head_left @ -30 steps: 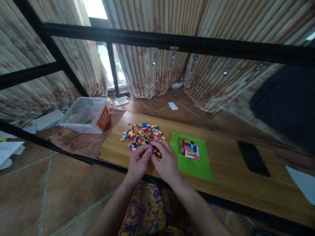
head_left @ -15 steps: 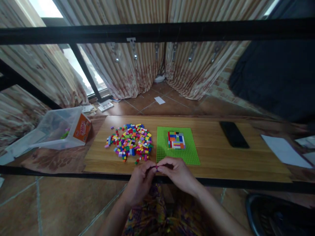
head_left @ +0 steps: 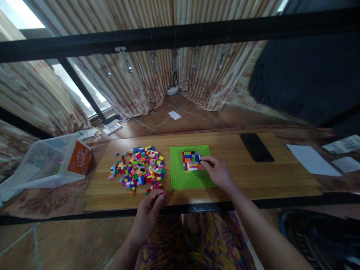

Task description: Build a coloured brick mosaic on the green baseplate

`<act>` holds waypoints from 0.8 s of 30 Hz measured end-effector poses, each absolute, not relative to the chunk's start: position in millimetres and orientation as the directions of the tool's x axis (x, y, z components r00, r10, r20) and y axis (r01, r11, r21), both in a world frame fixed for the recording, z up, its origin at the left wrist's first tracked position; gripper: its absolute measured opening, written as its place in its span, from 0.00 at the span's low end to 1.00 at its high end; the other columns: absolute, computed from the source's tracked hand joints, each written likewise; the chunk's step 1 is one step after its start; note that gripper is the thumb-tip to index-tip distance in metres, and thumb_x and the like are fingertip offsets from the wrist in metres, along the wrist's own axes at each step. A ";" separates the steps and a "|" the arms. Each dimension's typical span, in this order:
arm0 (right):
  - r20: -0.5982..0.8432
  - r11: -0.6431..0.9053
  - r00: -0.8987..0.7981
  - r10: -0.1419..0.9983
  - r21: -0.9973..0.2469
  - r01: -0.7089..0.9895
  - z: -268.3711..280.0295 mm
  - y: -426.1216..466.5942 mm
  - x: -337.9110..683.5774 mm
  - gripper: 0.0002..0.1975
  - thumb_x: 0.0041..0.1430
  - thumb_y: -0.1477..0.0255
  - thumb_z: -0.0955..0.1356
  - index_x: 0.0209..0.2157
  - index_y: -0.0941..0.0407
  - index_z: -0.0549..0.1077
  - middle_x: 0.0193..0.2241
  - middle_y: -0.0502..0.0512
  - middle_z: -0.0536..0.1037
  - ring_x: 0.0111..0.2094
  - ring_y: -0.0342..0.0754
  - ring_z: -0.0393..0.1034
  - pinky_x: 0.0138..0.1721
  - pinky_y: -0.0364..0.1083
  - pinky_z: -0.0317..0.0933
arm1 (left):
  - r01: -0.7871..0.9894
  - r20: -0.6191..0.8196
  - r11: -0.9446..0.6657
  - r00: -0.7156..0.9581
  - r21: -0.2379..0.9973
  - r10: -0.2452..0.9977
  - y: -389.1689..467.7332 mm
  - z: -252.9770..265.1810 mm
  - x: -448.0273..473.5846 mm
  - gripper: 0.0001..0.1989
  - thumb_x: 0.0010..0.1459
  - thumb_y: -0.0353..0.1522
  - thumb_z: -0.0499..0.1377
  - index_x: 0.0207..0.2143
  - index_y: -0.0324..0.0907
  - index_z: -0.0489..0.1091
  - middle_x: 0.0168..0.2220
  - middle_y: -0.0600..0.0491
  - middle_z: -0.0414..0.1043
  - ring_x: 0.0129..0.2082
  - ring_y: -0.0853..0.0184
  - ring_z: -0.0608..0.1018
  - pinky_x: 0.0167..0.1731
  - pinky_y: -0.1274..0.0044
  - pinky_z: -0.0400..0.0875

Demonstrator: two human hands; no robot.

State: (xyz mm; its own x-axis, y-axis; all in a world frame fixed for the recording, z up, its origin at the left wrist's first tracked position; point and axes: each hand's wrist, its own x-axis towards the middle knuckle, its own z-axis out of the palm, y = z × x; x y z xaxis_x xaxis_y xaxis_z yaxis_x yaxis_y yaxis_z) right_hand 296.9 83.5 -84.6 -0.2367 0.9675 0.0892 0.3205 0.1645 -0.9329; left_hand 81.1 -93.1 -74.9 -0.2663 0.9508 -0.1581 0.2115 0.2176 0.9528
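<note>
My left hand (head_left: 150, 208) is by the table's front edge, pinching a small magenta toy brick (head_left: 164, 194) between thumb and forefinger. My right hand (head_left: 219, 171) reaches over the green baseplate (head_left: 177, 180), its thumb and fingertips closed at the right side of a low multicoloured brick build (head_left: 192, 162). Whatever those fingertips hold is too small and covered to make out. Red, blue, white, orange and yellow bricks show in the build. Left of the baseplate lies a loose pile of mixed coloured bricks (head_left: 140, 167), close beyond my left hand.
A black phone-like slab (head_left: 256, 147) lies on the wooden board (head_left: 239, 138) to the right, with white paper (head_left: 313, 160) past it. On the far left a clear plastic box (head_left: 53, 165) with an orange label lies tipped. A dark metal bar (head_left: 180, 33) crosses above.
My hands have parted. The right one has moved up and right to the brick build; the left has drawn left with the magenta brick. The whole view has shifted a little.
</note>
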 end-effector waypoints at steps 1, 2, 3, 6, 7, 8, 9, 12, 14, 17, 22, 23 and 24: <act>0.130 0.210 -0.233 0.964 -0.909 0.361 -85.9 89.7 296.5 0.09 0.55 0.65 0.67 0.35 0.52 0.78 0.33 0.52 0.80 0.34 0.49 0.74 0.40 0.50 0.66 | 0.200 -0.166 0.225 -0.275 0.954 0.947 -94.7 -77.6 79.8 0.13 0.59 0.41 0.56 0.30 0.40 0.69 0.24 0.56 0.62 0.25 0.70 0.65 0.27 0.79 0.61; 0.164 0.247 -0.237 0.958 -0.888 0.387 -87.0 95.1 294.9 0.09 0.55 0.66 0.67 0.35 0.52 0.78 0.33 0.52 0.80 0.33 0.49 0.73 0.40 0.50 0.66 | 0.191 -0.173 0.232 -0.282 0.954 0.943 -95.9 -79.7 79.0 0.13 0.59 0.41 0.56 0.31 0.40 0.69 0.23 0.56 0.62 0.25 0.70 0.65 0.27 0.79 0.61; 0.192 0.279 -0.246 0.950 -0.875 0.395 -88.1 99.8 292.4 0.09 0.56 0.67 0.66 0.35 0.52 0.78 0.33 0.52 0.79 0.33 0.48 0.73 0.40 0.50 0.65 | 0.186 -0.180 0.239 -0.289 0.953 0.940 -96.7 -81.2 78.4 0.13 0.58 0.41 0.56 0.31 0.40 0.69 0.23 0.57 0.62 0.25 0.71 0.65 0.27 0.79 0.61; 0.287 0.369 -0.257 0.923 -0.852 0.372 -93.5 110.9 281.6 0.08 0.56 0.68 0.67 0.33 0.52 0.78 0.35 0.53 0.78 0.38 0.49 0.72 0.44 0.52 0.64 | 0.183 -0.190 0.253 -0.303 0.950 0.934 -97.2 -82.8 78.1 0.14 0.58 0.42 0.56 0.32 0.40 0.69 0.23 0.57 0.61 0.25 0.71 0.65 0.27 0.80 0.61; 0.315 0.388 -0.244 0.917 -0.847 0.365 -96.5 114.0 277.8 0.07 0.55 0.67 0.68 0.32 0.51 0.78 0.36 0.53 0.77 0.41 0.50 0.71 0.47 0.52 0.63 | 0.183 -0.192 0.256 -0.308 0.949 0.932 -97.0 -83.0 78.1 0.14 0.58 0.42 0.56 0.32 0.40 0.69 0.23 0.57 0.61 0.25 0.71 0.65 0.27 0.80 0.61; 0.332 0.394 -0.224 0.916 -0.845 0.360 -99.9 116.8 274.4 0.06 0.53 0.67 0.69 0.31 0.51 0.79 0.38 0.54 0.76 0.43 0.51 0.70 0.49 0.53 0.61 | 0.183 -0.194 0.259 -0.314 0.948 0.929 -96.9 -83.3 78.1 0.14 0.58 0.42 0.56 0.33 0.40 0.70 0.23 0.57 0.62 0.25 0.71 0.65 0.27 0.80 0.61; 0.335 0.386 -0.198 0.921 -0.851 0.356 -103.8 119.4 271.5 0.05 0.52 0.67 0.70 0.31 0.51 0.79 0.39 0.54 0.76 0.45 0.51 0.69 0.51 0.54 0.60 | 0.181 -0.196 0.263 -0.318 0.948 0.927 -96.8 -83.9 78.0 0.14 0.58 0.42 0.57 0.34 0.40 0.70 0.23 0.57 0.62 0.25 0.71 0.65 0.27 0.80 0.61; 0.307 0.335 -0.134 0.942 -0.879 0.339 -115.1 125.2 267.2 0.05 0.50 0.67 0.71 0.31 0.50 0.80 0.41 0.55 0.74 0.46 0.52 0.68 0.52 0.55 0.60 | 0.159 -0.205 0.269 -0.330 0.950 0.921 -96.8 -87.8 76.7 0.14 0.57 0.42 0.57 0.35 0.40 0.71 0.25 0.56 0.64 0.26 0.71 0.67 0.27 0.80 0.63; 0.302 0.327 -0.126 0.945 -0.882 0.338 -120.3 127.2 268.1 0.05 0.50 0.67 0.71 0.31 0.50 0.80 0.42 0.55 0.74 0.47 0.52 0.68 0.52 0.55 0.59 | 0.127 -0.213 0.271 -0.346 0.954 0.914 -96.3 -91.2 75.6 0.15 0.56 0.43 0.58 0.36 0.39 0.71 0.26 0.55 0.65 0.26 0.71 0.67 0.27 0.80 0.64; 0.319 0.350 -0.142 0.937 -0.862 0.367 -123.4 127.8 272.3 0.05 0.51 0.68 0.70 0.31 0.50 0.80 0.42 0.54 0.74 0.46 0.52 0.68 0.52 0.56 0.59 | 0.081 -0.221 0.270 -0.377 0.960 0.899 -94.0 -94.7 75.0 0.16 0.55 0.43 0.59 0.36 0.39 0.71 0.25 0.56 0.65 0.25 0.72 0.66 0.24 0.81 0.63; 0.350 0.393 -0.180 0.919 -0.822 0.412 -121.9 126.9 275.6 0.06 0.53 0.68 0.69 0.31 0.50 0.79 0.41 0.55 0.75 0.46 0.52 0.68 0.52 0.55 0.60 | 0.067 -0.197 0.245 -0.409 0.967 0.891 -89.5 -94.4 76.1 0.16 0.55 0.43 0.59 0.35 0.39 0.71 0.22 0.57 0.63 0.22 0.72 0.65 0.22 0.81 0.62; 0.350 0.394 -0.182 0.919 -0.821 0.413 -121.1 126.9 275.2 0.06 0.53 0.68 0.69 0.31 0.51 0.79 0.41 0.55 0.75 0.46 0.52 0.68 0.51 0.55 0.60 | 0.081 -0.185 0.239 -0.414 0.968 0.891 -88.7 -94.0 75.9 0.16 0.55 0.43 0.59 0.35 0.39 0.71 0.22 0.57 0.63 0.22 0.72 0.65 0.22 0.81 0.62; 0.348 0.391 -0.180 0.920 -0.824 0.410 -120.3 127.0 274.5 0.06 0.52 0.68 0.69 0.31 0.51 0.79 0.40 0.55 0.75 0.46 0.52 0.69 0.51 0.55 0.60 | 0.099 -0.174 0.234 -0.417 0.967 0.892 -87.9 -93.6 75.4 0.15 0.55 0.43 0.59 0.35 0.39 0.71 0.22 0.57 0.64 0.22 0.72 0.66 0.22 0.81 0.63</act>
